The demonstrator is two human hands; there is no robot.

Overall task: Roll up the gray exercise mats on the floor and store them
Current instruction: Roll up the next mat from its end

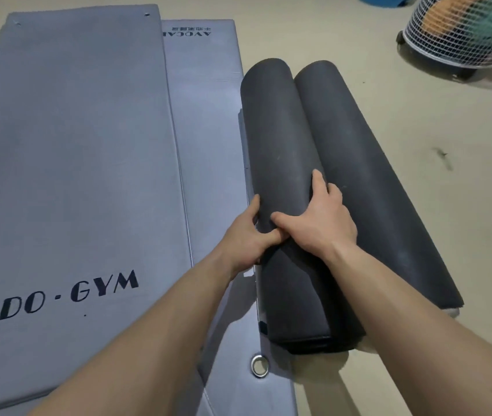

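Observation:
Two dark gray rolled mats lie side by side on the floor. My left hand grips the left side of the nearer rolled mat, thumb on top. My right hand wraps over its top, fingers tucked into the gap beside the second rolled mat. Left of the rolls, two flat gray mats lie overlapped: the top one bears the lettering "GYM"; the lower one shows a metal eyelet near its front corner.
A white wire-mesh basket holding orange and teal items stands at the far right on the beige floor. A blue object peeks in at the top edge.

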